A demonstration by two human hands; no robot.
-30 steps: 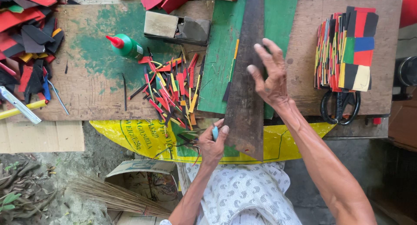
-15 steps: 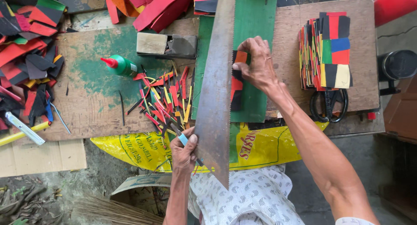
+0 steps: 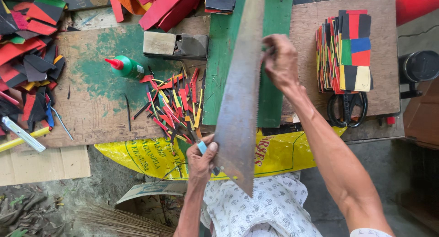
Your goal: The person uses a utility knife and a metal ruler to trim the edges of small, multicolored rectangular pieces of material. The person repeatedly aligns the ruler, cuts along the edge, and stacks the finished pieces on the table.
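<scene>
Left hand: The left hand (image 3: 201,160) was clenched around the near edge of a long, rusty, tapering steel saw blade (image 3: 240,100), with a small light-blue object (image 3: 202,148) pinched against the metal.
Right hand: The right hand (image 3: 281,61) gripped the toothed right edge of the same blade farther up, fingers curled over it.
Saw blade: It ran from the person's lap, where its pointed end (image 3: 249,191) hung over white patterned cloth (image 3: 256,209), up across a green painted plank (image 3: 274,49) to the top of the frame, lifted at a tilt rather than lying flat.
Beside the left hand: A scatter of thin red, yellow and black strips (image 3: 176,104) lay on the worn wooden board with green paint stains (image 3: 91,109), just left of the blade.
Farther left: A green glue bottle with a red nozzle (image 3: 125,67) lay on its side; beyond it sat a heap of red and black offcuts (image 3: 27,58).
Above the strips: A rectangular grey block (image 3: 176,45) rested on the board.
Right of the arm: A stack of multicoloured rectangular sheets (image 3: 345,52) stood on bare wood, with black-handled scissors (image 3: 346,110) just below it.
Below the bench: A yellow printed sack (image 3: 146,157) hung over the front edge, near the left wrist.
</scene>
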